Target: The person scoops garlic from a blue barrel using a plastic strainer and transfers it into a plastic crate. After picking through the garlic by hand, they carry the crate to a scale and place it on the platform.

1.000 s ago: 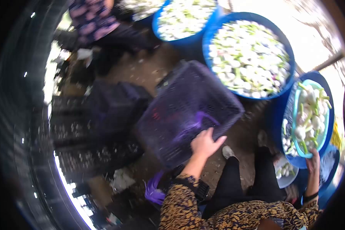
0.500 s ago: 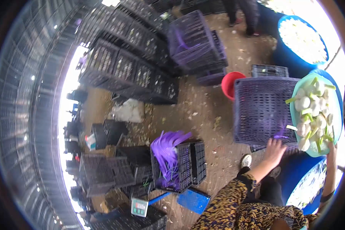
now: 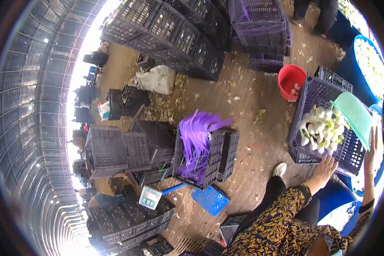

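A pale green plastic basket [image 3: 353, 115] is tipped on its side over a dark purple slatted crate [image 3: 353, 157]. My right hand [image 3: 372, 147] grips the basket at its near right rim. White garlic bulbs [image 3: 322, 130] with short green stems lie heaped on the crate floor. At the crate's near edge, my left hand [image 3: 324, 170] is open, fingers stretched toward the bulbs and holding nothing.
A red bucket [image 3: 291, 83] with a few bulbs stands beyond the crate. Blue barrels [image 3: 350, 66] line the right. Purple straps [image 3: 198, 141] spill from a black crate, near a scale [image 3: 150, 197]. Stacked crates [image 3: 170, 36] rise behind; a person's legs [image 3: 324, 15] show at the top.
The green basket has tipped, and its garlic now lies in the crate. My left hand has moved slightly at the crate edge. The whole view has shifted and turned.
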Tool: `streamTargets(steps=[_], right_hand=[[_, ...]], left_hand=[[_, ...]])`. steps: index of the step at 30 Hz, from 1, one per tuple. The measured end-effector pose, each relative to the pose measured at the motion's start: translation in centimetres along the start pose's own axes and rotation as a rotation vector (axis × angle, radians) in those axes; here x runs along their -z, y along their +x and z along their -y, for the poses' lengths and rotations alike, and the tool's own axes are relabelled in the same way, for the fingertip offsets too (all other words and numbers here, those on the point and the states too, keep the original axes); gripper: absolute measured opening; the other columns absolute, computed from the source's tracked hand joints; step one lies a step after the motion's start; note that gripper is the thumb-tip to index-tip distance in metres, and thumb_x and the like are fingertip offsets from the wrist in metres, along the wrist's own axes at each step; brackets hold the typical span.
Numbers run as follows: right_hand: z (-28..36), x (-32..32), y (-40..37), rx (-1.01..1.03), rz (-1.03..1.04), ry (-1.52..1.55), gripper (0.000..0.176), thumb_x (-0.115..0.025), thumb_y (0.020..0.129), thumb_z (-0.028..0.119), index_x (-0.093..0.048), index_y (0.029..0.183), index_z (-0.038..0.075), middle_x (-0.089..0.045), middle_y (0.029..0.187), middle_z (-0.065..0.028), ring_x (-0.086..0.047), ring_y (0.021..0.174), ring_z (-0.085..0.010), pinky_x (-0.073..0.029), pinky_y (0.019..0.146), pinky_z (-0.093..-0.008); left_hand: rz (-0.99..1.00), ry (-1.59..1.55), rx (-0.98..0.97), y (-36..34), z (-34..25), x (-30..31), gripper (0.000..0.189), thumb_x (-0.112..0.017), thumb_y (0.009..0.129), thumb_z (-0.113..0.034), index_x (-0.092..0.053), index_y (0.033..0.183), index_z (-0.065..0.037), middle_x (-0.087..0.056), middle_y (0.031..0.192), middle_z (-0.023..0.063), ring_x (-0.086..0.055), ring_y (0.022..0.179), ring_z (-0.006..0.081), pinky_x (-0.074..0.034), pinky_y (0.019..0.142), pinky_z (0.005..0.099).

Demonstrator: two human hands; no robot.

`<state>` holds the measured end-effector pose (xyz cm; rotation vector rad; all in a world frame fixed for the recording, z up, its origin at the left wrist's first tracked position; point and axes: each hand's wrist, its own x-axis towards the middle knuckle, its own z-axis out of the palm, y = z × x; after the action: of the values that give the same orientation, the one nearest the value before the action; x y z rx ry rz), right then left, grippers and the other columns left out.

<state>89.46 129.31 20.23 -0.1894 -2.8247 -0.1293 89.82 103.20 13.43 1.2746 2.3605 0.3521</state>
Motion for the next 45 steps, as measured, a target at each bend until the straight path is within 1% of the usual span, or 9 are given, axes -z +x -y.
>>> streamTargets(steps=[10,16,22,29,31,32,33,37,45], right_hand=[[-3.6,-1.4,-1.7,-0.126,-0.093,0.281,0.071,-0.042,0.074,-0.018,-0.038,0.139,0.009,-0.035,0.143,-0.0132,-0.03,0.134,-0.0253,-0.022,0.11,-0.0368],[-13.8,-0.5,-14.1,-1.131,-0.032,0.882,0.047,-0.051,0.093,0.033,-0.047,0.123,-0.004,-0.051,0.11,-0.0124,-0.054,0.092,-0.0177,-0.045,0.076,-0.0282],[-22.2,-1.1,-27.7,-1.507,-0.443,1.173,0.046,-0.046,0.09,0.011,-0.039,0.134,0.0,-0.049,0.129,-0.0145,-0.056,0.099,-0.0167,-0.048,0.077,-0.0253],[-25.3,-2.8,-37.9,-1.63,-0.552,0.817,0.06,-0.043,0.076,-0.007,-0.036,0.135,-0.001,-0.051,0.128,-0.0142,-0.057,0.095,-0.0165,-0.047,0.079,-0.0261],[-26.4,-4.1,-40.9,-1.655,-0.137,0.663,0.054,-0.047,0.074,-0.005,-0.051,0.126,0.005,-0.057,0.113,-0.0132,-0.057,0.091,-0.0179,-0.048,0.072,-0.029],[-26.1,-6.9,-44.0,-1.605,-0.437,0.768,0.047,-0.051,0.075,-0.001,-0.056,0.121,0.007,-0.059,0.106,-0.0111,-0.057,0.09,-0.0174,-0.047,0.074,-0.0312],[-24.7,-2.2,-38.0,-1.744,-0.133,0.49,0.048,-0.053,0.075,0.0,-0.054,0.123,0.006,-0.059,0.108,-0.0128,-0.057,0.093,-0.0231,-0.046,0.081,-0.0345],[-23.2,1.1,-37.2,-1.568,-0.392,0.286,0.063,-0.043,0.079,-0.01,-0.032,0.139,0.006,-0.043,0.136,-0.0178,-0.04,0.127,-0.0288,-0.03,0.105,-0.0321],[-17.5,4.7,-50.3,-1.905,-0.314,-0.018,0.07,-0.045,0.077,-0.007,-0.031,0.141,0.016,-0.051,0.124,-0.0218,-0.048,0.115,-0.0381,-0.04,0.095,-0.0376]], left_hand=[[0.174,-0.067,0.141,3.5,-0.1,-0.3,0.042,-0.055,0.083,-0.026,-0.05,0.121,-0.009,-0.053,0.113,0.007,-0.046,0.111,0.0219,-0.024,0.104,0.0467],[-0.034,-0.036,0.047,6.3,-1.7,1.4,0.049,-0.062,0.079,-0.038,-0.054,0.113,-0.004,-0.05,0.12,0.0137,-0.048,0.113,0.0257,-0.026,0.102,0.0499],[0.423,-0.004,0.193,10.3,-2.4,-1.3,0.06,-0.061,0.077,-0.046,-0.051,0.127,-0.014,-0.053,0.128,0.0078,-0.053,0.114,0.0234,-0.043,0.094,0.037],[0.553,0.0,0.251,11.8,-3.9,0.5,0.052,-0.06,0.077,-0.043,-0.054,0.123,-0.017,-0.056,0.124,0.0041,-0.057,0.109,0.0226,-0.047,0.089,0.0373],[0.472,0.024,0.215,11.3,-3.6,-0.2,0.053,-0.062,0.074,-0.043,-0.056,0.121,-0.018,-0.058,0.122,0.0046,-0.059,0.106,0.0235,-0.048,0.086,0.0383],[0.442,0.04,0.219,11.5,-3.3,-1.3,0.052,-0.063,0.072,-0.041,-0.058,0.119,-0.018,-0.06,0.119,0.0049,-0.06,0.102,0.0248,-0.049,0.084,0.0386],[0.436,0.059,0.21,11.0,-2.7,-2.0,0.05,-0.065,0.071,-0.039,-0.06,0.116,-0.017,-0.061,0.116,0.0052,-0.062,0.099,0.026,-0.05,0.082,0.0388],[0.245,0.065,0.074,10.0,-1.7,-3.7,0.039,-0.067,0.073,-0.033,-0.067,0.107,-0.014,-0.067,0.093,0.013,-0.064,0.083,0.0329,-0.05,0.074,0.0403],[0.272,-0.012,0.06,10.0,-2.5,-3.7,0.036,-0.066,0.076,-0.022,-0.065,0.107,-0.003,-0.065,0.1,0.0188,-0.062,0.09,0.0367,-0.049,0.078,0.0401]])
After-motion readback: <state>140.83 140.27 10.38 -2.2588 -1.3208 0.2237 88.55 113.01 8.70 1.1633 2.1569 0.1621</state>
